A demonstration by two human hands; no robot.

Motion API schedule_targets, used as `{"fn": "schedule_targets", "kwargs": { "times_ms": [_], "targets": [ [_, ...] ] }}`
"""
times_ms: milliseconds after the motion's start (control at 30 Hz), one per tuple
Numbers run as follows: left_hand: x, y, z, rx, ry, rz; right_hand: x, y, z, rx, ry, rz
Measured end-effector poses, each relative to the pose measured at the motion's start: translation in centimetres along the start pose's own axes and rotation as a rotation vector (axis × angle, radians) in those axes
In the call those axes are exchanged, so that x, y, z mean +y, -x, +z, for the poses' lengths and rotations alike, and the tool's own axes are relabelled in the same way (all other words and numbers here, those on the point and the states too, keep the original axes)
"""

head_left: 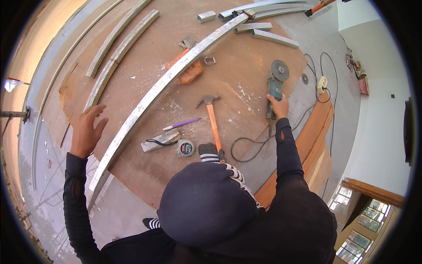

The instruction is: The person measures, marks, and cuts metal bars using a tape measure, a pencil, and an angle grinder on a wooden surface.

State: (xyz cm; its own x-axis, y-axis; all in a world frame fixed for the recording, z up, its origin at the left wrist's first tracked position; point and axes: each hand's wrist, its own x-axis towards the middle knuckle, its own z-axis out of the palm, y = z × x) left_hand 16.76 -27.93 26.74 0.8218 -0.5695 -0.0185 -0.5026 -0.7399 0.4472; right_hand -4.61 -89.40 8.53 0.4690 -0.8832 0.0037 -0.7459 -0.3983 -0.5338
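My right hand [278, 105] is wrapped round the body of an angle grinder [275, 86] with a dark disc. My left hand [90, 127] is open with curled fingers apart, left of a long whitish metal bar [145, 108] that runs diagonally across the brown board [237, 70]. A claw hammer [212, 123] with an orange handle lies in the middle, beside a purple pen [184, 123], a tape measure [185, 148] and a short grey offcut [159, 141] with a black strap.
Other metal bars lie at upper left [123, 44] and top right [274, 38]. An orange lumpy object [190, 74] sits under the long bar. A cable runs to a white socket block [322, 84]. Wooden planks [303, 154] lie at right, before a white wall [382, 145].
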Motion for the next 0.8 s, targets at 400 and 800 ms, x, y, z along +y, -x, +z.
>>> {"fn": "schedule_targets", "kwargs": {
  "times_ms": [400, 800],
  "targets": [
    [24.0, -2.0, 21.0, -0.124, 1.018, -0.172, -13.4, 11.7, -0.6, -0.653, -1.028, 0.332],
    [18.5, -2.1, 14.2, -0.279, 1.764, -0.487, -23.0, 19.2, 2.1, -1.077, -1.548, 0.157]
  ]
}}
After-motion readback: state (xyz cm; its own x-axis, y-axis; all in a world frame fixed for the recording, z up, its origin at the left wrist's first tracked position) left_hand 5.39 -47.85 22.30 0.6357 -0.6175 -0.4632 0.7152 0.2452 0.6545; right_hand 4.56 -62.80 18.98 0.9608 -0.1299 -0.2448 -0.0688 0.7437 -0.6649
